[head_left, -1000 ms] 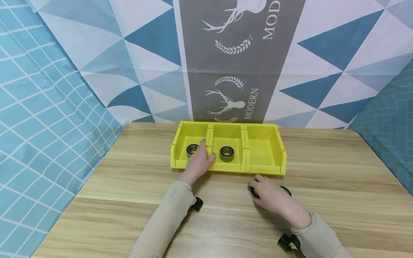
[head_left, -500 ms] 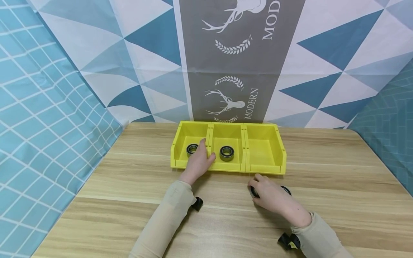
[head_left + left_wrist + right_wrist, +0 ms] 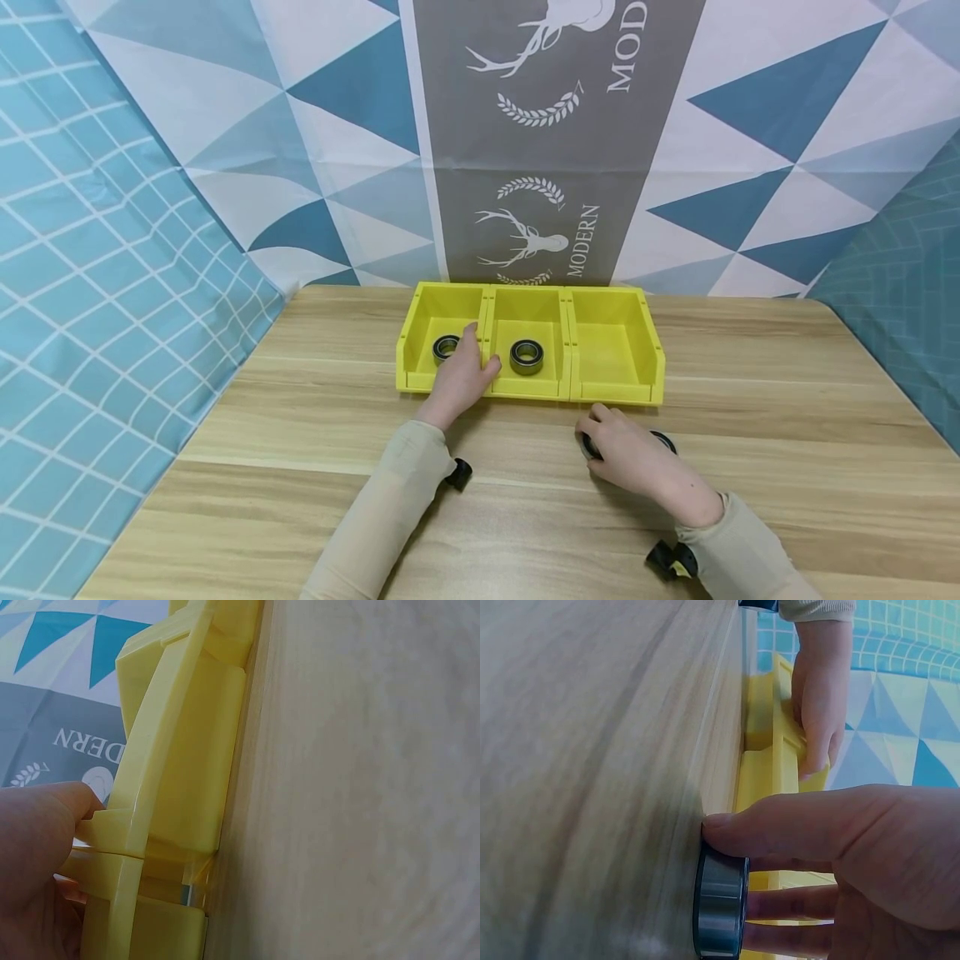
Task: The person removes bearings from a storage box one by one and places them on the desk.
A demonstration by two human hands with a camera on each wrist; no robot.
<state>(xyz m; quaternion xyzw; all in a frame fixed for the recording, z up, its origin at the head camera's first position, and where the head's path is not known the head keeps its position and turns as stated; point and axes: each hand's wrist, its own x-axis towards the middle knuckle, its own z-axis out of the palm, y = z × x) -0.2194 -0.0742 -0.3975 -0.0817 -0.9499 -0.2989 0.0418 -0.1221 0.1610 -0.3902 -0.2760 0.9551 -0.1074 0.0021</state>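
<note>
My left hand (image 3: 459,379) grips the divider between the left and middle compartments of a yellow three-compartment bin (image 3: 615,394); in the left wrist view the thumb and fingers lie on either side of the yellow walls (image 3: 142,787). One ball bearing (image 3: 442,347) lies in the left compartment, partly behind that hand. Another bearing (image 3: 527,357) lies flat in the middle compartment. In front of the bin, my right hand (image 3: 633,458) pinches a bearing (image 3: 721,904) on the table. Beyond this hand a further dark ring (image 3: 667,441) shows, mostly hidden.
The wooden table (image 3: 315,367) carries everything. Patterned cloth (image 3: 360,100) hangs behind its far edge, and blue gridded cloth (image 3: 90,292) hangs at the left. Black wrist devices (image 3: 460,474) sit at both cuffs.
</note>
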